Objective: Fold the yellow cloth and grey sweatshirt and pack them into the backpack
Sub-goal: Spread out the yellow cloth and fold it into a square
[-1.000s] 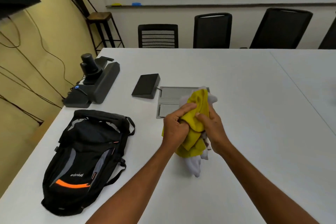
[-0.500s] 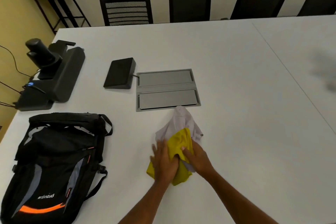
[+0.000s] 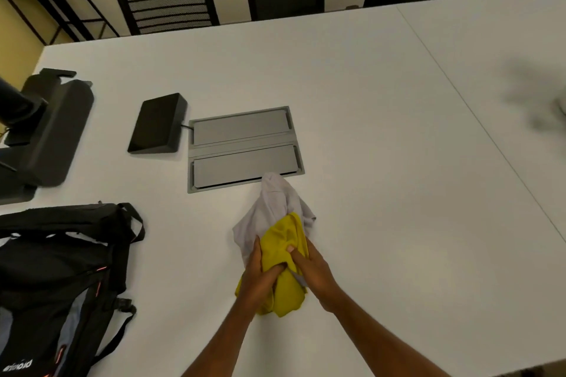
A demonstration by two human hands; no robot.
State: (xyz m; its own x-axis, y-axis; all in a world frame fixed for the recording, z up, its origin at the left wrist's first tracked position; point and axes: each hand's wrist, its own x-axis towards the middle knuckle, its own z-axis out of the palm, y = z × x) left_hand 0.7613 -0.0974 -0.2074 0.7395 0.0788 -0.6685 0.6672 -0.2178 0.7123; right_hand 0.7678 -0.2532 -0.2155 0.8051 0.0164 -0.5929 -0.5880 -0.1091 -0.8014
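A: What are the hands doing?

B: The left hand (image 3: pixel 260 277) has its fingers curled into the yellow cloth (image 3: pixel 284 237). The right hand (image 3: pixel 314 266) pinches the same cloth from the other side, thumb on top. Both are grasping it; neither is slack.

A: And the cloth itself?

B: It is bunched on the counter (image 3: pixel 398 208), lying over the grey sweatshirt (image 3: pixel 272 202), whose wrinkled end pokes out on the far side. I'd judge both soft, light and limp. They will sag wherever they aren't held, and they look tangled, so one will likely drag the other along. Nothing fragile, nothing slippery.

A: Where would you take hold?

B: At an edge or two corners of the yellow one, to lift it free and spread it flat. A fistful from the middle would only leave it crumpled.

A: What can't you make out?

B: No hem or corner shows, because the hands cover the middle of the bundle. How much sweatshirt lies beneath is hidden, sleeves and all. The backpack (image 3: pixel 55 269) lies well apart to the left, cut off by the frame, and I cannot tell whether its zip is open. At the far right there is a blurred dark smudge (image 3: pixel 536 101) I cannot identify.
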